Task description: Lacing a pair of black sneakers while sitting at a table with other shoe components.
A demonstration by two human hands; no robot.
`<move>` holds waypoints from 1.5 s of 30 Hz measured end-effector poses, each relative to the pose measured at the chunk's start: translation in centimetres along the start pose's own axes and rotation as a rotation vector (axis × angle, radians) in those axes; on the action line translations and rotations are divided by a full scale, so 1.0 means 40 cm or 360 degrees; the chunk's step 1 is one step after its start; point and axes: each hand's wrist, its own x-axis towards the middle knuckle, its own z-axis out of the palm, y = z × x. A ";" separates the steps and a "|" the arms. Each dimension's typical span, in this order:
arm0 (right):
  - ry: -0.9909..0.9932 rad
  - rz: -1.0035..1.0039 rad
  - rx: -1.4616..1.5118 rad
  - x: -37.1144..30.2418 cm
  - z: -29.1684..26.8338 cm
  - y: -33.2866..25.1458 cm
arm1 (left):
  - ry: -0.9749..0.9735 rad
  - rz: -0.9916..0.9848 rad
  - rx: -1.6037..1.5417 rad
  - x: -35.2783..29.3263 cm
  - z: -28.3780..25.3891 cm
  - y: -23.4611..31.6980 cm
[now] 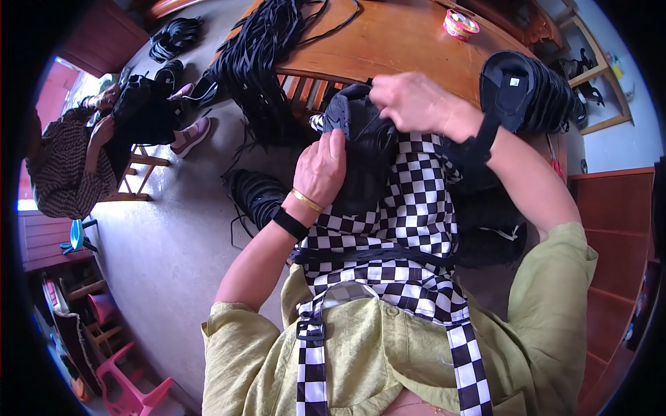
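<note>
A black shoe upper rests over the black-and-white checked apron on my lap. My left hand is closed on its left edge, thumb and fingers pinching the black material. Above its right side, my right hand is curled with the fingertips pressed together near the upper's top. What those fingertips hold, if anything, is too dark and small to make out. The lower part of the upper merges with other black material on my lap.
A wooden table ahead carries a heap of black laces, a pink tub and stacked black shoe uppers. More black bundles lie beside me. Another person sits at left with black material. A pink stool stands lower left.
</note>
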 end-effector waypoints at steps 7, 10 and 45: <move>0.0139 0.0327 -0.0227 -0.026 -0.192 0.259 | 0.0057 -0.0138 -0.0223 -0.011 0.004 0.000; 0.0334 0.0504 -0.0373 -0.059 -0.225 0.338 | -0.0039 -0.0114 -0.0289 -0.007 -0.014 0.007; 0.0383 0.0040 0.0008 -0.131 0.126 -0.216 | 0.0109 -0.0340 -0.0731 -0.062 -0.040 0.018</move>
